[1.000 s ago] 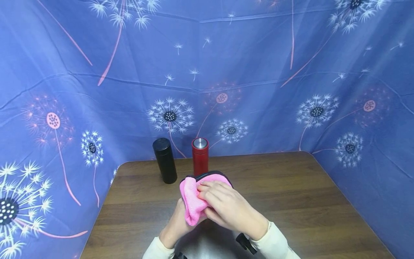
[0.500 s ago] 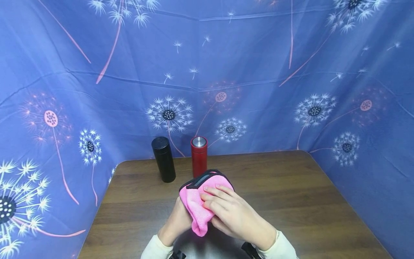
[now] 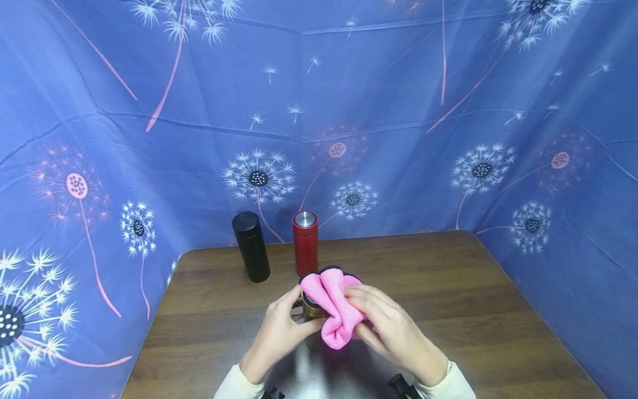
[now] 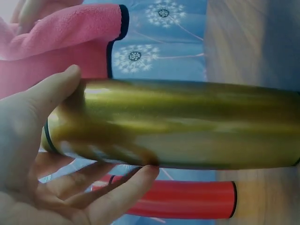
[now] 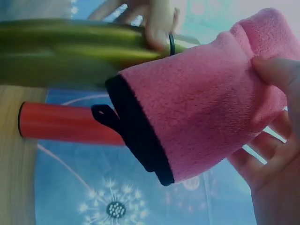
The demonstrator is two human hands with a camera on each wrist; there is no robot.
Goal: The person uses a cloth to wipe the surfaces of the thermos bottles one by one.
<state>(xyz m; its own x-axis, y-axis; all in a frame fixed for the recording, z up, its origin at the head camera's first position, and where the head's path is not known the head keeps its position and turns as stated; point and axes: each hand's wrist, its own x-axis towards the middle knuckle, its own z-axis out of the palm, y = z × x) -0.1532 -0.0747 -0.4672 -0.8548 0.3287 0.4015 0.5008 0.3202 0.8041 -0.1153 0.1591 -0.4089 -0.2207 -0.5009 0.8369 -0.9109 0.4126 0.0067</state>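
A shiny gold thermos bottle (image 4: 187, 124) with a dark ring near its top stands upright in front of me. My left hand (image 3: 279, 330) grips its upper part, thumb on one side and fingers on the other. A pink cloth (image 3: 339, 310) with black edging is bunched in my right hand (image 3: 394, 332), pinched between thumb and fingers. The cloth hides most of the bottle in the head view. In the right wrist view the cloth (image 5: 201, 112) hangs beside the bottle's top, its black hem and loop facing the bottle. Whether they touch, I cannot tell.
Farther back on the wooden table (image 3: 423, 288) stand a black bottle (image 3: 252, 249) and a red bottle (image 3: 305, 246) with a silver lid. A blue curtain (image 3: 399, 100) with dandelion print surrounds the table's back and sides.
The cloth, earlier spread over the bottle's top and the left fingers, is now bunched and moved right with the right hand. The left hand and part of the gold bottle have come into sight.
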